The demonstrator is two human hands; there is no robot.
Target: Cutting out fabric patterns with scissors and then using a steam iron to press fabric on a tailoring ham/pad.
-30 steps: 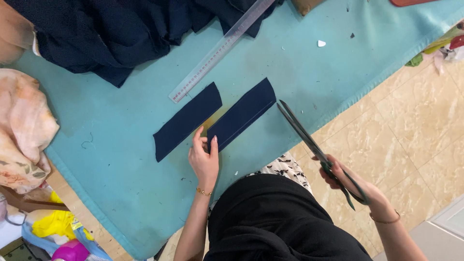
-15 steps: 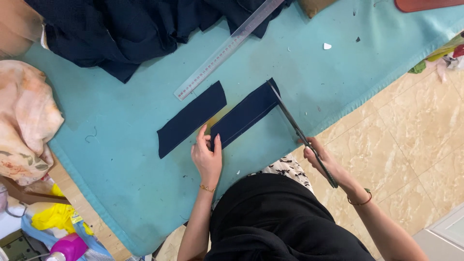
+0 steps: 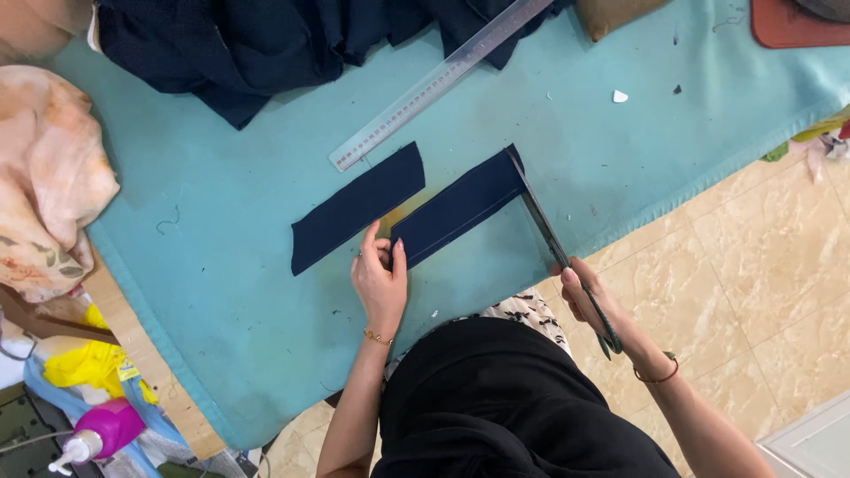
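Two dark navy fabric strips lie side by side on the teal cloth [image 3: 221,292]. My left hand [image 3: 381,279] rests with its fingertips on the near end of the right strip [image 3: 456,208], next to the left strip [image 3: 354,208]. My right hand [image 3: 589,301] grips long scissors [image 3: 553,239], whose blades reach up to the far end of the right strip. A bit of yellow shows between the two strips.
A long metal ruler [image 3: 438,80] lies diagonally above the strips. A heap of dark navy fabric [image 3: 239,44] fills the top. Peach cloth [image 3: 44,195] sits at left. A purple bottle [image 3: 102,429] and yellow items lie lower left. Tiled floor [image 3: 753,265] is at right.
My right hand has swung the scissors in from the floor side, and their blades now meet the far end of the right strip. My left hand stays on the strip.
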